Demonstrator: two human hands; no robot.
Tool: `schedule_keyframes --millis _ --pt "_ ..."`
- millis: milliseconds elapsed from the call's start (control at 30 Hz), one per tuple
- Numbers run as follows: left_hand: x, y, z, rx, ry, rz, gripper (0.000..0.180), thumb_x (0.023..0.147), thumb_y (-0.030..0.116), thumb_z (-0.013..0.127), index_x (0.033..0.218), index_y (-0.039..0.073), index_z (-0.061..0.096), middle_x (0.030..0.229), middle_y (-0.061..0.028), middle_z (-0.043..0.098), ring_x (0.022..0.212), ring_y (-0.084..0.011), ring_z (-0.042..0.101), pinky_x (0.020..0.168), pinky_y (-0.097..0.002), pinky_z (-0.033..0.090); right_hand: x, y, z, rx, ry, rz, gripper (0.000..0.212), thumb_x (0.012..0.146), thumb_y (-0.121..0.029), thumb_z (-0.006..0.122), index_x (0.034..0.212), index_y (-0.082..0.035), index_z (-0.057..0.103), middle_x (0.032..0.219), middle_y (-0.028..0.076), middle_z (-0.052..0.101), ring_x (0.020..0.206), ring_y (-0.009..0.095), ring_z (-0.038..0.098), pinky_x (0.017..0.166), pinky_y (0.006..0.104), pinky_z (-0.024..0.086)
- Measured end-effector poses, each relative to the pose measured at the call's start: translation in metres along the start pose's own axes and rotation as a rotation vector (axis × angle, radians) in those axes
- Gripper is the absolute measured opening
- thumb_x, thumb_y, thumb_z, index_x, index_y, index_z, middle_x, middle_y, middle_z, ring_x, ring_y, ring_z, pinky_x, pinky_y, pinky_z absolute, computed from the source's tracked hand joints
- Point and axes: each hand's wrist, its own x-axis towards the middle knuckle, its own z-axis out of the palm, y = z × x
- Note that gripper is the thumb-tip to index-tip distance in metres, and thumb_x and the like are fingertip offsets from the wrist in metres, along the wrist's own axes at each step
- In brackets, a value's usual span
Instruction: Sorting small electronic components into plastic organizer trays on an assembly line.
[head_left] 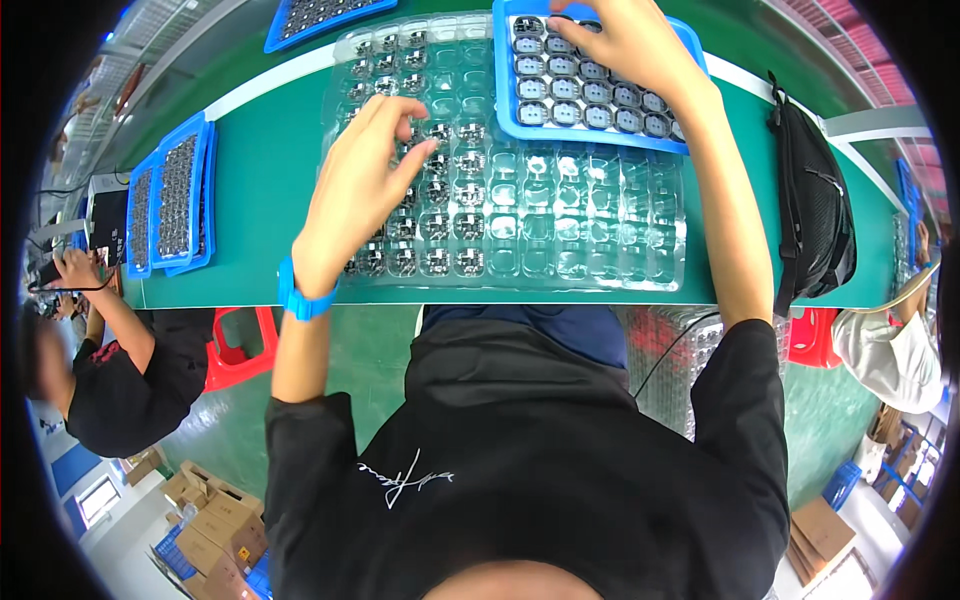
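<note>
My left hand point(365, 180) hovers over a clear plastic blister tray point(600, 232); its thumb and index finger are apart, with no part visible between them. Small black-and-silver electronic parts point(470, 195) fill several columns of pockets at the tray's left, while pockets at its right show bare plastic. At the far right my right hand point(635, 45) reaches over a blue tray point(503, 75), thumb and index finger spread near its upper left corner. Rows of round dark parts point(565, 88) sit in that tray. The upper frame edge cuts off some of my right fingers.
Blue trays of similar parts point(180, 195) lie on the green table's left, and another blue tray point(325, 18) stands at the back. A black backpack point(815, 190) rests near the right end. People sit on both sides; red stools point(240, 350) and cardboard boxes point(220, 525) stand on the floor.
</note>
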Motion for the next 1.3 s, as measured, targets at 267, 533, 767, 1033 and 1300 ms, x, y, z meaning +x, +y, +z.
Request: schedule_keyframes --millis 267,533,767,1033,1300 --pt "0.008 0.003 0.0 0.222 -0.15 0.125 0.011 0.096 0.013 0.067 0.101 0.003 0.065 0.1 -0.0134 0.062 0.094 -0.0367 0.066 0.078 -0.0462 0.053 -0.026 -0.096 0.049 -0.123 -0.13 -0.186 0.018 0.078 -0.019 0.077 0.08 -0.001 0.071 0.1 0.014 0.058 0.103 0.032 0.058 0.087 0.0434 0.05" --pt "0.013 0.005 -0.003 0.297 -0.165 0.291 0.013 0.094 0.013 0.068 0.103 0.003 0.068 0.099 -0.0126 0.061 0.091 -0.0364 0.066 0.075 -0.0465 0.055 -0.019 -0.107 0.062 -0.183 -0.162 -0.095 0.011 0.072 -0.008 0.072 0.078 0.0 0.075 0.101 0.015 0.063 0.106 0.032 0.059 0.087 0.0442 0.05" --pt "0.037 0.009 -0.03 0.158 -0.109 0.3 0.012 0.095 0.015 0.069 0.098 0.003 0.071 0.091 -0.0103 0.064 0.076 -0.0309 0.064 0.067 -0.0412 0.051 -0.004 -0.05 -0.018 0.084 -0.052 0.04 0.012 0.083 -0.016 0.079 0.091 -0.007 0.079 0.092 0.01 0.062 0.095 0.03 0.061 0.084 0.041 0.05" --pt "0.105 0.005 0.015 -0.059 0.029 0.484 0.016 0.096 0.02 0.068 0.099 0.005 0.072 0.091 -0.0099 0.067 0.08 -0.0302 0.066 0.074 -0.0405 0.052 -0.013 0.007 -0.01 -0.02 -0.098 0.058 0.013 0.086 -0.02 0.081 0.097 -0.012 0.082 0.088 0.007 0.06 0.088 0.025 0.061 0.079 0.0384 0.049" --pt "0.119 0.0 0.032 0.01 0.018 0.455 0.015 0.096 0.019 0.068 0.101 0.006 0.073 0.095 -0.0092 0.068 0.082 -0.0286 0.064 0.073 -0.0398 0.05 -0.007 -0.001 -0.011 0.038 -0.123 0.071 0.013 0.084 -0.017 0.08 0.095 -0.008 0.08 0.089 0.009 0.062 0.092 0.028 0.061 0.082 0.04 0.049"
